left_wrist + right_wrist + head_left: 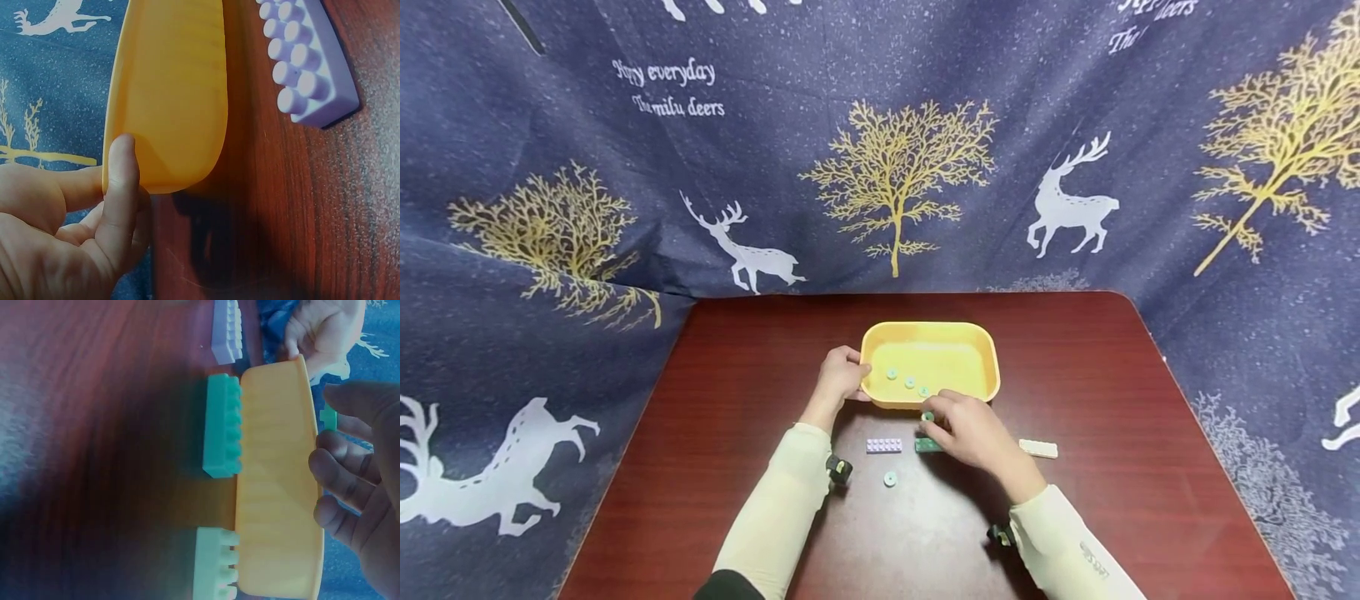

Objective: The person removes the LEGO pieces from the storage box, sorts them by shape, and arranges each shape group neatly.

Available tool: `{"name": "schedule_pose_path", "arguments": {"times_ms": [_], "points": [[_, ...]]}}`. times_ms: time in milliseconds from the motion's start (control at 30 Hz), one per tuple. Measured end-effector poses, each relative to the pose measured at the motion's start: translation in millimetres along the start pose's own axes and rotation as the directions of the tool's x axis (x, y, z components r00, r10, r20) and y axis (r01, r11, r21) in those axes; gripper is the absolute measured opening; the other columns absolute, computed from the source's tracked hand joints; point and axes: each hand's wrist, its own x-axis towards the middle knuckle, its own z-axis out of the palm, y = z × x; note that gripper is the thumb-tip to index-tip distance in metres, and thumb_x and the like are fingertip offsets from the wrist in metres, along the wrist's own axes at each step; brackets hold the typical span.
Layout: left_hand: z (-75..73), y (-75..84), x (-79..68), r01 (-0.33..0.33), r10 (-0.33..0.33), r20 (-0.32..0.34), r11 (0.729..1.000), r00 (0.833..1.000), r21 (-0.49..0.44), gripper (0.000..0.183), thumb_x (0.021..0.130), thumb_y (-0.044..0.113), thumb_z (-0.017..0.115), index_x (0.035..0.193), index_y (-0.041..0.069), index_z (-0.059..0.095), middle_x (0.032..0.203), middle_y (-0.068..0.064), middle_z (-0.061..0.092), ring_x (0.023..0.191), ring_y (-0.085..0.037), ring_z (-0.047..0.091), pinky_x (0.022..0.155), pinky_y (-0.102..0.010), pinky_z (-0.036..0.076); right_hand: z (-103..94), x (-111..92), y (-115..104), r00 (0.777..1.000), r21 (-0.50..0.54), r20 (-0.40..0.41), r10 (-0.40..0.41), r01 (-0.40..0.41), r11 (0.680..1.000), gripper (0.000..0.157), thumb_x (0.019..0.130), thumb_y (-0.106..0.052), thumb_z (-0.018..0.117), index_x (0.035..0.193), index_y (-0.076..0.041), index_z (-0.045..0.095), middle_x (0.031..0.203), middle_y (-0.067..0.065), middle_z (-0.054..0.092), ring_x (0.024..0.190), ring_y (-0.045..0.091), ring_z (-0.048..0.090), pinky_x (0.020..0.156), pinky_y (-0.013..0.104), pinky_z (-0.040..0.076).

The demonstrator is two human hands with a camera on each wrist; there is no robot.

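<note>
My left hand (841,375) grips the left end of a yellow plastic bin (928,405), thumb over the rim (124,147). Several small round pale-green pieces lie inside it, one a disc (892,374) near the left. Just in front of the bin, my right hand (970,432) pinches a small green round piece (329,417) between thumb and fingertips. Below that hand lies a green studded building brick (927,445), partly covered by it. To its left is a purple brick (312,69), and to its right a whitish brick (1038,448).
Another pale-green round piece (890,479) lies on the dark red wooden table (737,417), nearer to me than the bricks. A blue cloth (910,67) printed with deer and trees hangs behind the table and along its sides.
</note>
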Motion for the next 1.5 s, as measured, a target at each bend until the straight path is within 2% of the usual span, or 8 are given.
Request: {"name": "schedule_pose_path", "arguments": {"times_ms": [267, 467, 700, 933, 1233, 1500], "points": [[-0.2, -0.1, 1.1, -0.004, 0.005, 0.003, 1.0, 1.0, -0.007, 0.019, 0.097, -0.001, 0.062, 0.114, -0.008, 0.058, 0.107, -0.035, 0.065, 0.08, -0.044, 0.075, 0.055, -0.036, 0.068, 3.3, -9.5, -5.0, 1.0, -0.006, 0.019, 0.006, -0.006, 1.0, 0.016, 0.092, -0.028, 0.075, 0.104, -0.018, 0.073, 0.086, -0.01, 0.063, 0.072, 0.006, 0.055, 0.063, 0.027, 0.055], [-0.7, -1.0, 0.1, -0.003, 0.003, 0.002, 1.0, 1.0, -0.014, 0.02, 0.097, -0.002, 0.062, 0.115, -0.01, 0.059, 0.103, -0.033, 0.065, 0.079, -0.043, 0.075, 0.055, -0.036, 0.068, 6.7, -15.2, -7.2, 0.999, 0.025, 0.032, 0.017, -0.018, 1.0, 0.019, 0.092, -0.027, 0.075, 0.109, -0.017, 0.072, 0.093, -0.009, 0.069, 0.084, 0.008, 0.064, 0.075, 0.032, 0.062], [-1.8, -1.8, -0.6, -0.003, 0.003, 0.003, 1.0, 1.0, -0.013, 0.022, 0.097, -0.002, 0.062, 0.117, -0.011, 0.058, 0.106, -0.033, 0.065, 0.075, -0.04, 0.075, 0.055, -0.036, 0.068, 10.8, -21.1, -10.0, 0.998, 0.009, 0.057, 0.013, -0.013, 1.0, 0.02, 0.092, -0.031, 0.076, 0.107, -0.02, 0.072, 0.095, -0.009, 0.068, 0.08, 0.005, 0.06, 0.07, 0.028, 0.06], [-2.1, -1.1, 0.4, 0.001, -0.001, 0.002, 1.0, 1.0, -0.014, 0.022, 0.097, -0.001, 0.063, 0.117, -0.009, 0.059, 0.105, -0.032, 0.065, 0.077, -0.04, 0.076, 0.055, -0.036, 0.068, 18.8, -24.2, -12.0, 0.994, 0.029, 0.11, 0.003, -0.006, 1.0, 0.017, 0.092, -0.03, 0.076, 0.104, -0.02, 0.071, 0.092, -0.01, 0.067, 0.081, 0.004, 0.059, 0.072, 0.028, 0.06], [-2.3, -1.0, 0.2, -0.007, 0.007, 0.006, 1.0, 1.0, -0.022, 0.021, 0.097, -0.002, 0.063, 0.117, -0.009, 0.058, 0.107, -0.033, 0.065, 0.08, -0.043, 0.075, 0.055, -0.037, 0.068, 32.8, -27.3, -17.3, 0.988, 0.034, 0.142, -0.062, 0.057, 0.998, 0.016, 0.091, -0.027, 0.076, 0.101, -0.016, 0.073, 0.087, -0.009, 0.067, 0.078, 0.005, 0.06, 0.074, 0.03, 0.062], [-1.6, -2.9, 0.9, -0.023, 0.023, -0.004, 0.999, 1.0, -0.023, 0.025, 0.097, -0.002, 0.063, 0.12, -0.01, 0.059, 0.109, -0.031, 0.065, 0.083, -0.044, 0.075, 0.055, -0.037, 0.068, 36.4, -29.0, -22.9, 0.979, 0.034, 0.2, -0.046, 0.04, 0.999, 0.015, 0.09, -0.029, 0.077, 0.1, -0.019, 0.072, 0.085, -0.012, 0.064, 0.076, 0.004, 0.058, 0.072, 0.03, 0.06]]}}
